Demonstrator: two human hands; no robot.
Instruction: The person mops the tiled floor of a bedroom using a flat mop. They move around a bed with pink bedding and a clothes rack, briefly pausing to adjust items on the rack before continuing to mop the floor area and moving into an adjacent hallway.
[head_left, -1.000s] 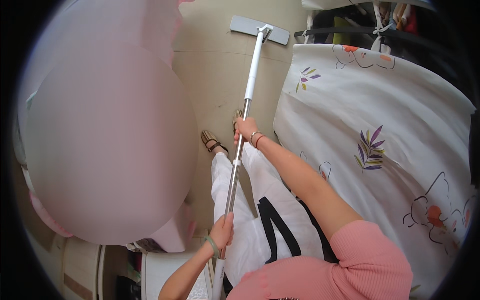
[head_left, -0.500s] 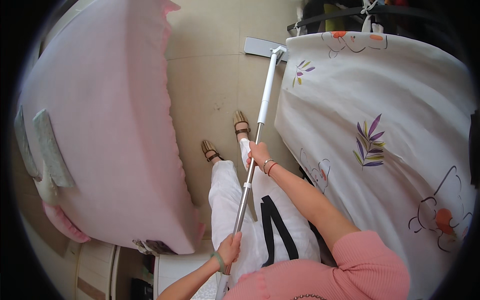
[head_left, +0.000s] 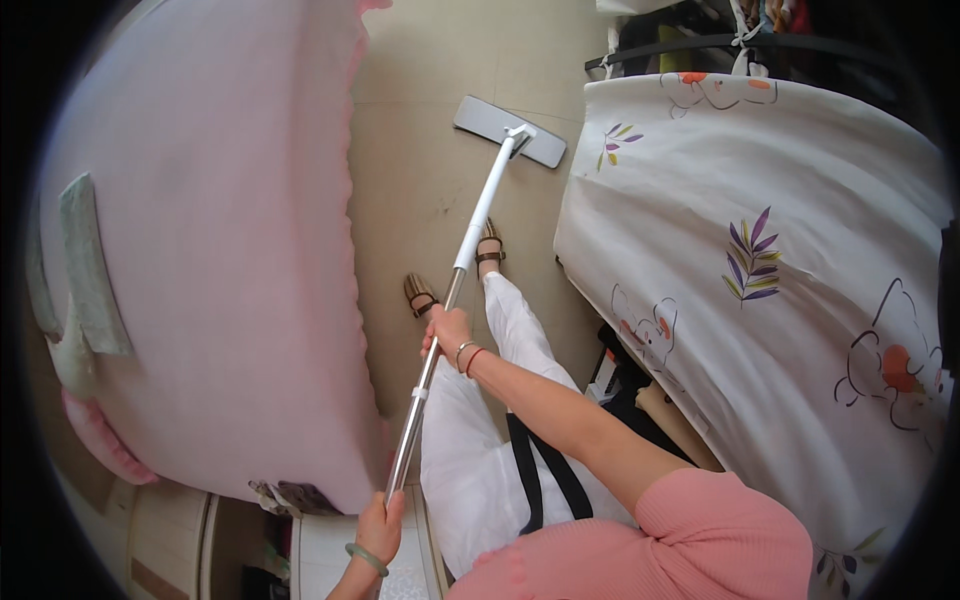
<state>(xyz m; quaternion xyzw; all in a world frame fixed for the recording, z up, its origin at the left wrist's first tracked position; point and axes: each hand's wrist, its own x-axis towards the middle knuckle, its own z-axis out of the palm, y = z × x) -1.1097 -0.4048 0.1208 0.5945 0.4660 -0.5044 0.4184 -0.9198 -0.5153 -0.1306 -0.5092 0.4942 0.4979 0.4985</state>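
Observation:
Both my hands are wrapped round the long handle of a flat mop (head_left: 478,232), white near the head and silver metal further down. Farther up the pole grips my right hand (head_left: 448,334), with a bracelet and a red cord on its wrist. Lower down, close to the pink bed's corner, my left hand (head_left: 380,526) closes on the pole; a green bangle circles that wrist. The grey rectangular mop head (head_left: 490,122) lies slantwise on the beige tile floor (head_left: 420,150), ahead of my feet.
A bed with a pink frilled cover (head_left: 230,250) lines the left. To the right, a white patterned cloth (head_left: 660,210) hangs over a rack with a dark rail (head_left: 690,45). Dark items (head_left: 630,400) show beneath the cloth. A white cabinet (head_left: 340,560) stands at lower left.
The mop head has come out from beside the white cloth, moving left and slightly nearer, and has turned. Both hands have shifted left with the pole, the right one also nearer.

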